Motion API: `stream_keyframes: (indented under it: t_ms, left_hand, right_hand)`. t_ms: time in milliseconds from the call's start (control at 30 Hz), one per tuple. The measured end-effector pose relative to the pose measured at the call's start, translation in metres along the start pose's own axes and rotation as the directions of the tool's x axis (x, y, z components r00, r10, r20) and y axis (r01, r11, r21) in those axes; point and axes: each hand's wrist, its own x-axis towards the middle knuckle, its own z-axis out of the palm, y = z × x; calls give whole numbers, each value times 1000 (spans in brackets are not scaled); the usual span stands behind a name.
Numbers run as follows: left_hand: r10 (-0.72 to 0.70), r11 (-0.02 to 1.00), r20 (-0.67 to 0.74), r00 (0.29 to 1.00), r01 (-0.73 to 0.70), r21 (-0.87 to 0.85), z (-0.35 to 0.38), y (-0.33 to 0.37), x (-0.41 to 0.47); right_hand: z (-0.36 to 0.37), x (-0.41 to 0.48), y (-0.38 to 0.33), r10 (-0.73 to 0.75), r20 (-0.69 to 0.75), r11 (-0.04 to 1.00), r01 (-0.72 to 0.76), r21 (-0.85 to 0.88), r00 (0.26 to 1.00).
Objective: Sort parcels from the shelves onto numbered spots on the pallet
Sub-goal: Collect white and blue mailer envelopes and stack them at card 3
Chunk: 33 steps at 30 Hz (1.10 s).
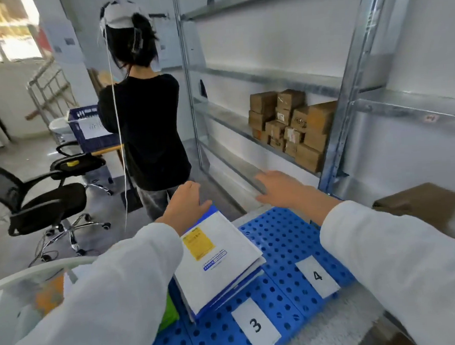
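A blue perforated pallet lies low in front of me, with white labels 3 and 4 on it. A stack of flat white mailers with a yellow sticker rests on the pallet above label 3. My left hand hovers over the stack's far edge, fingers curled, holding nothing. My right hand is stretched out, fingers spread, toward the metal shelf. Several brown cardboard parcels are piled on a middle shelf to the right.
A person in a black top stands with their back to me, just left of the shelving. A black office chair stands on the floor at left. A brown parcel lies on a lower shelf at right. A blue crate sits behind.
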Motion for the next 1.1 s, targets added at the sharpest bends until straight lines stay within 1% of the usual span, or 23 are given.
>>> stream_keyframes:
  t_ms: [67, 167, 267, 367, 467, 567, 633, 700, 733, 833, 900, 967, 1033, 1100]
  left_hand:
    - [59, 998, -24, 998, -59, 5, -16, 19, 5]
    - [174, 985, -17, 985, -174, -3, -29, 63, 3]
    - [280, 960, 16, 960, -280, -6, -30, 112, -15]
    - [396, 918, 28, 918, -396, -16, -24, 159, -43]
    - [469, 883, 37, 882, -469, -19, -18, 202, -81]
    - [530, 848, 79, 844, -527, -57, -13, 252, -128]
    - [632, 774, 105, 767, -631, -47, -10, 294, -163]
    - [728, 684, 114, 676, -726, -72, -6, 341, -202]
    - [761, 649, 98, 642, -756, -88, -4, 361, -219]
    - [854, 520, 55, 518, -843, -137, 2, 423, -278]
    - [892, 450, 54, 448, -873, -190, 5, 455, -314]
    - [927, 371, 45, 372, -894, -252, 9, 486, -353]
    - [957, 284, 21, 290, -915, -285, 10, 515, -389]
    - [974, 215, -1, 227, -925, -314, 12, 544, -421]
  right_hand:
    - [-24, -16, 6, 31, -62, 999, -31, -6, 998]
    - [-49, -54, 14, 91, -123, 995, -95, -22, 988]
    - [-61, -102, 22, 158, -148, 985, -166, -43, 976]
    - [-68, -165, 34, 237, -152, 968, -246, -49, 960]
    - [-74, -236, 40, 327, -196, 938, -343, -56, 925]
    - [-80, -316, 43, 437, -230, 896, -442, 32, 870]
    - [-82, -378, 44, 484, -258, 871, -489, 47, 837]
    - [-80, -447, 44, 567, -268, 818, -571, 69, 779]
    - [-80, -477, 43, 605, -265, 789, -610, 71, 751]
    - [-78, -575, 43, 752, -236, 642, -766, 45, 616]
    - [-80, -630, 41, 820, -234, 548, -834, 56, 523]
    - [-81, -684, 35, 871, -237, 461, -883, 90, 431]
    - [-81, -732, 27, 897, -262, 394, -913, 112, 355]
    - [-81, -775, 19, 922, -265, 323, -939, 119, 283]
